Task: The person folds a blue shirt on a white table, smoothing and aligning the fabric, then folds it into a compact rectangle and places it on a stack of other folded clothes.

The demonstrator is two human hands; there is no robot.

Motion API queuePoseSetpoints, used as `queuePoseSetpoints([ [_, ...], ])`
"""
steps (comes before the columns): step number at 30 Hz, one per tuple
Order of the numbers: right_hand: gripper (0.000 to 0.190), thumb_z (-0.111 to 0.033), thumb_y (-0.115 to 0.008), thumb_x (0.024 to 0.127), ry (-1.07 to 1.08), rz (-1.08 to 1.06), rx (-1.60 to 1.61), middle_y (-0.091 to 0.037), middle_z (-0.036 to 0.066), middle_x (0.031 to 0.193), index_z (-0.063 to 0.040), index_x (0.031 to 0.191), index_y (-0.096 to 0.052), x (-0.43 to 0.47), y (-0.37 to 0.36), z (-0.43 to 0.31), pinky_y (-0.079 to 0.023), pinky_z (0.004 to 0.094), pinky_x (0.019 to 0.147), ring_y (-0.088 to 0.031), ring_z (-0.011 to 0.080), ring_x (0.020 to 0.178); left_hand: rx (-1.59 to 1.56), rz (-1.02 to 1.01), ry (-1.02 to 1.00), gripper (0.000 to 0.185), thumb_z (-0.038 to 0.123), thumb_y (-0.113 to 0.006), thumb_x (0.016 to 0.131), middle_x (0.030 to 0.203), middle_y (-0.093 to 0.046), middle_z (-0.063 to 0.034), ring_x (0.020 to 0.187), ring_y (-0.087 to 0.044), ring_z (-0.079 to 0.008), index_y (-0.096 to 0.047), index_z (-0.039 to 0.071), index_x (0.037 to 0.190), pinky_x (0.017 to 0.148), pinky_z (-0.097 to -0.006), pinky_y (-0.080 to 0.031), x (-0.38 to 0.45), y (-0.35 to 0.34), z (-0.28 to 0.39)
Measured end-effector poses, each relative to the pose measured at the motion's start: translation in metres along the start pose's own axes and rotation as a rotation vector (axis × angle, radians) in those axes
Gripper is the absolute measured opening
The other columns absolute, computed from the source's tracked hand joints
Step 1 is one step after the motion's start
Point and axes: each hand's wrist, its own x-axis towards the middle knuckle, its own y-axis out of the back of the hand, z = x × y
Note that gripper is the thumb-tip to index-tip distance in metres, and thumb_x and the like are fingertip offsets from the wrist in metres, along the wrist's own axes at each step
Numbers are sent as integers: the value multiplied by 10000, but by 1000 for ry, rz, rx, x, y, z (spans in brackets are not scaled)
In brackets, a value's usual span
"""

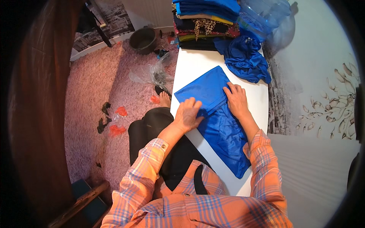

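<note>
A blue garment of thin, smooth fabric [209, 91] lies aslant before me, its far part folded into a flat layer. The nearer part [231, 142] is wrinkled and narrows toward me. My left hand [188, 114] is at the garment's left edge by the fold line, fingers apart and bent, thumb near the cloth; nothing shows in its grasp. On the opposite edge, the fingertips of my right hand [237, 99] touch the folded layer. Whether they pinch it is hidden. Just beyond lies a crumpled blue garment [246, 61].
A stack of folded clothes [206, 25] stands at the white table's [196, 58] far end, beside a large clear plastic bottle [262, 17]. The wall [310, 85] borders the right side. Left, a dark basin [142, 40], plastic bag [156, 72] and scraps [117, 130] lie on pink carpet.
</note>
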Motion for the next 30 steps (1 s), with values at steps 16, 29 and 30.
queuePoseSetpoints([
  [16, 265, 17, -568, 882, -140, 97, 332, -645, 191, 1052, -63, 1131, -607, 19, -26, 31, -571, 499, 724, -673, 439, 833, 325, 61, -89, 193, 179, -734, 755, 909, -603, -63, 911, -610, -275, -618, 104, 890, 732, -434, -440, 0, -36, 6],
  [29, 293, 82, -697, 777, 96, -22, 292, -590, 120, 1052, -35, 1046, -684, 79, 2, 25, -520, 417, 908, -601, 333, 1040, -158, 231, 503, 299, 205, -614, 879, 994, -727, -217, 925, -706, -380, -703, 79, 1136, 861, -454, -554, 16, 8, -11],
  [30, 279, 71, -708, 776, 86, -15, 310, -589, 121, 1051, -37, 1032, -688, 86, 1, 24, -521, 418, 903, -604, 333, 1036, -197, 232, 518, 317, 206, -607, 885, 941, -732, -225, 857, -722, -361, -701, 64, 1153, 825, -436, -568, 18, 14, -12],
])
